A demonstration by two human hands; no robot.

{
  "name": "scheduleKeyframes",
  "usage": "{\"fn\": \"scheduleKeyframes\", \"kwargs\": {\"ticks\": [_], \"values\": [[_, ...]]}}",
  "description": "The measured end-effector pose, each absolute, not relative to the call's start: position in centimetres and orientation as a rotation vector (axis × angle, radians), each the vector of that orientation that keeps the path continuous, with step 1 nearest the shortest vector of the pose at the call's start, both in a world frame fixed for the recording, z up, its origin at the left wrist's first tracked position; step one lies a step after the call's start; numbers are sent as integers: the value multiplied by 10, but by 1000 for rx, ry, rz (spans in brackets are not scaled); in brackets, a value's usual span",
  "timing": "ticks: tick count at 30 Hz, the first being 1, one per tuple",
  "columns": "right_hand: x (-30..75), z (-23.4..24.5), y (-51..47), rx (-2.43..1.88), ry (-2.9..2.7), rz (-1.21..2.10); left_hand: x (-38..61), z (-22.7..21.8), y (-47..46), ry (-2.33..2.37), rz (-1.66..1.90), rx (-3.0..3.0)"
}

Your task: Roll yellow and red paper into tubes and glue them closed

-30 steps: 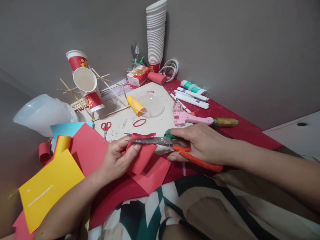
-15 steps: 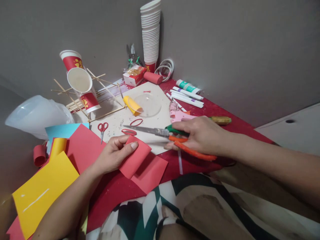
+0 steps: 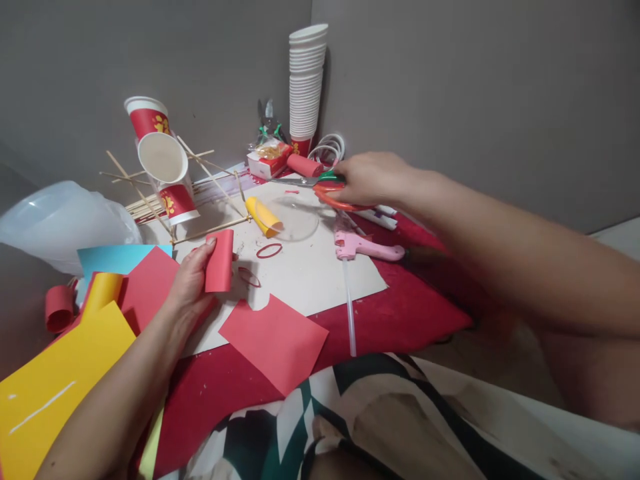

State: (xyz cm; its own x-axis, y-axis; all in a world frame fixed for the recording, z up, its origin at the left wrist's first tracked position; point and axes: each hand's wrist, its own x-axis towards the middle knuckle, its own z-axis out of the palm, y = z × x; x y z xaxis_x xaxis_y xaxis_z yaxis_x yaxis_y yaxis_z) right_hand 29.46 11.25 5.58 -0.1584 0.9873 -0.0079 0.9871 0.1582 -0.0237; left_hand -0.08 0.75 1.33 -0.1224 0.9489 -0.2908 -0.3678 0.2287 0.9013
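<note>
My left hand (image 3: 193,277) is closed on a folded or curled piece of red paper (image 3: 220,261), held upright above the white board (image 3: 320,287). My right hand (image 3: 370,177) grips scissors with green and orange handles (image 3: 333,190), the blades pointing left near a red paper roll (image 3: 304,165). A red sheet with a notch cut from its edge (image 3: 277,343) lies at the table's front. Below my right hand is a pink glue gun (image 3: 367,247) with a clear glue stick (image 3: 351,320). Red rings (image 3: 269,251) and a yellow paper roll (image 3: 264,217) rest on the board.
Paper cups (image 3: 163,159) stand within a frame of wooden sticks (image 3: 213,229) at the left back. A tall stack of cups (image 3: 306,87) stands by the wall. Yellow paper (image 3: 65,380), a blue sheet (image 3: 107,257) and a plastic bag (image 3: 70,220) crowd the left side.
My right hand has carried the scissors away toward the back of the table. My left hand has moved left with the red paper, now turned upright, leaving the notched sheet behind.
</note>
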Motion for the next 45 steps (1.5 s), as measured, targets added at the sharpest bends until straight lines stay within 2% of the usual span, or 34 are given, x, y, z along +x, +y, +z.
{"fn": "scheduleKeyframes", "kwargs": {"ticks": [8, 15, 20, 22, 26, 37, 45], "values": [[277, 32, 176, -1977, -2576, -96, -5, 9, 11, 1147, 1224, 550], [263, 42, 153, -1827, -2601, -152, -6, 9, 15, 1115, 1248, 587], [209, 46, 83, -1355, -2816, 94, -7, 7, 14, 1026, 1244, 677], [188, 37, 59, -1197, -2927, 293, -8, 6, 14, 1026, 1224, 711], [167, 16, 40, -1017, -3014, 398, -9, 6, 15, 1044, 1320, 720], [194, 9, 71, -1224, -3012, 184, -10, -1, 19, 1069, 1387, 582], [190, 8, 70, -1186, -3090, 168, -12, -3, 20, 1100, 1360, 597]]}}
